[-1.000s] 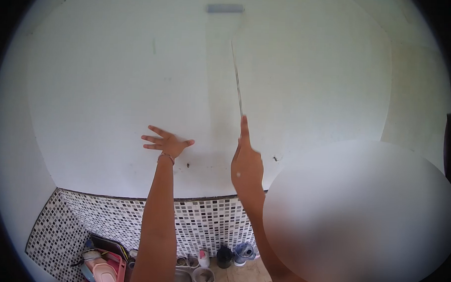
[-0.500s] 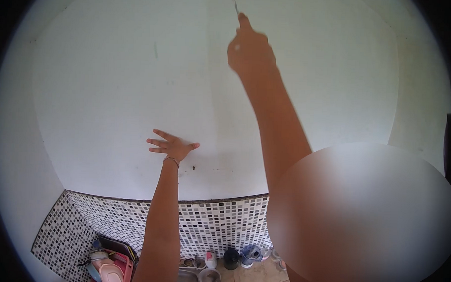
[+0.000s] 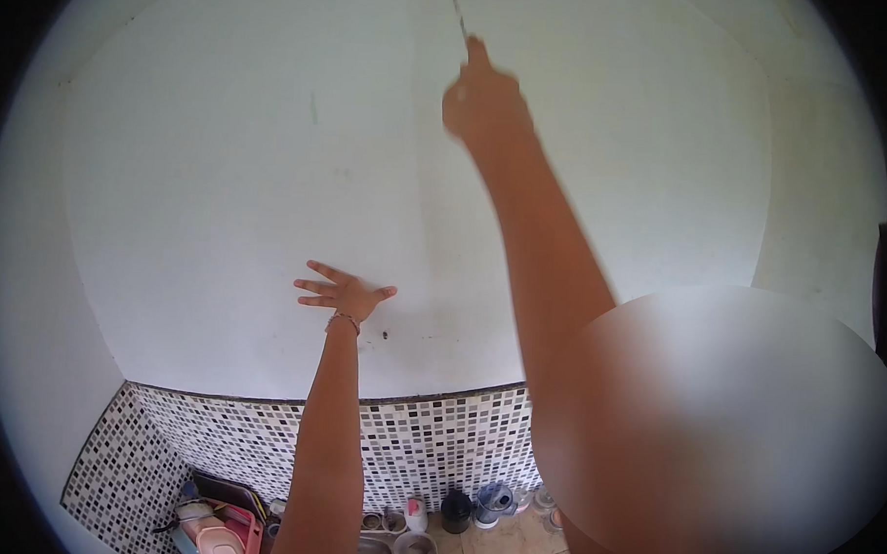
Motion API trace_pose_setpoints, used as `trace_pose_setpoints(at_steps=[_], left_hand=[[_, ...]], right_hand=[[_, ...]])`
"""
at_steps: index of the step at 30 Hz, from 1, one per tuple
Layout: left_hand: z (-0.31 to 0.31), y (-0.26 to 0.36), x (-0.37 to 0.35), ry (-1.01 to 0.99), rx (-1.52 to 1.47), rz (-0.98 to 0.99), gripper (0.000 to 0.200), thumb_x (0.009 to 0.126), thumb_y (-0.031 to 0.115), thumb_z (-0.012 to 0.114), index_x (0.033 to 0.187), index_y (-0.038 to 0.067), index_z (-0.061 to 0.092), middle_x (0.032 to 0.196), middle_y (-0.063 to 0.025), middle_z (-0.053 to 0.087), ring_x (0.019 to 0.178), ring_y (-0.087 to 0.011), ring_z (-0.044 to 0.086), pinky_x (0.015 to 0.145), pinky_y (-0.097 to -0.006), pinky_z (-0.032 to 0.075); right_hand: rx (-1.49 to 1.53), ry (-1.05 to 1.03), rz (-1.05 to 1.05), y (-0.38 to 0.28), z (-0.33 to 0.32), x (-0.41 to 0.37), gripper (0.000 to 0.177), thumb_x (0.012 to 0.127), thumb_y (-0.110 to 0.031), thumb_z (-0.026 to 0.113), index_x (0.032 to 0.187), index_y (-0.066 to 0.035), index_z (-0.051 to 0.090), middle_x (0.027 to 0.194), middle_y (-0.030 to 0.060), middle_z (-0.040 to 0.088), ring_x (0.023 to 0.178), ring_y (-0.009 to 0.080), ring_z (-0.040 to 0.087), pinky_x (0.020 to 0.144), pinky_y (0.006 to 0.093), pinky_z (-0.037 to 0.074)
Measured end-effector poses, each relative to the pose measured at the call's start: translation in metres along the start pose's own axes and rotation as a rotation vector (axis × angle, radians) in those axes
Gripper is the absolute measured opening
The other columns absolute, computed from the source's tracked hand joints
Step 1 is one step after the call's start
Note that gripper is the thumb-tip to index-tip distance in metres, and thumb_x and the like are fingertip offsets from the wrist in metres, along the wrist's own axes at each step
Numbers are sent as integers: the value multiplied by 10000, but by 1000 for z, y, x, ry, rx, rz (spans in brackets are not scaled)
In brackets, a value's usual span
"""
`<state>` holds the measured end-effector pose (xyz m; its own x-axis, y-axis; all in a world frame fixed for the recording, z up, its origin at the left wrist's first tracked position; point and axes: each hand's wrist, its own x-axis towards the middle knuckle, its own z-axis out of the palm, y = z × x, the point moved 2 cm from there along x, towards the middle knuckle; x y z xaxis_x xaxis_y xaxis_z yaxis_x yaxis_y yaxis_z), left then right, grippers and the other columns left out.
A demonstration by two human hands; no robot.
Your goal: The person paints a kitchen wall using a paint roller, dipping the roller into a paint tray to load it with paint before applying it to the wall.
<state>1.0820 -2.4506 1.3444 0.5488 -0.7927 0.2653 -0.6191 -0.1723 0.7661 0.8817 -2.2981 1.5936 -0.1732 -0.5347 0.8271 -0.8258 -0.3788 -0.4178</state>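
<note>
My left hand (image 3: pixel 350 295) lies against the white wall (image 3: pixel 221 201) with its fingers spread, and a thin bracelet circles the wrist. Higher up, my right hand (image 3: pixel 487 103) is closed around a thin, light metallic strip-like tool (image 3: pixel 457 9), the index finger stretched along it. The tool's far end runs out of the top of the view, so I cannot make out its kind. A small dark hole (image 3: pixel 385 336) shows in the wall just below my left hand.
Black, grey and white mosaic tiles (image 3: pixel 438 433) cover the lower wall. Below are a sink (image 3: pixel 375 553), a dark jar (image 3: pixel 456 510), a blue-grey container (image 3: pixel 494 501), a white bottle (image 3: pixel 416 514) and a pink rack (image 3: pixel 251 539) with dishes. A blurred oval hides the lower right.
The view has shifted slightly, so the wall marks sit a little lower. My right hand has moved slightly left with the tool. My left hand stays spread on the wall.
</note>
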Motion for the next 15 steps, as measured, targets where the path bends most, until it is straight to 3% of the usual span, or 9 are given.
trace_pose_setpoints(at_steps=[5,7,12,15], left_hand=[[-2,0,-5,-13,-41,-15,1557,568,507,875,1352,-6,-368,1327,-422,-390,1189,-654,-354,959,-788,20],[-2,0,-5,-17,-29,-17,1553,571,505,875,1355,4,-369,1331,-415,-392,1196,-649,-352,955,-793,49],[-4,2,-5,-28,10,-47,1546,579,495,873,1354,22,-379,1340,-403,-393,1217,-636,-341,939,-804,111],[-5,3,-6,-23,2,-53,1546,582,489,873,1350,31,-388,1347,-399,-388,1227,-636,-327,931,-810,115]], right_hand=[[63,10,19,71,58,-125,585,969,-127,412,1509,-195,196,784,195,609,692,335,638,633,435,511],[84,-156,154,77,52,-179,574,986,-137,387,1516,-192,175,667,173,585,585,318,607,578,415,499],[196,-244,260,96,63,-252,505,1026,-201,348,1508,-210,199,536,145,517,443,320,535,478,420,435],[79,-234,235,91,57,-217,523,1019,-209,346,1514,-235,176,616,156,577,567,313,622,566,429,501]])
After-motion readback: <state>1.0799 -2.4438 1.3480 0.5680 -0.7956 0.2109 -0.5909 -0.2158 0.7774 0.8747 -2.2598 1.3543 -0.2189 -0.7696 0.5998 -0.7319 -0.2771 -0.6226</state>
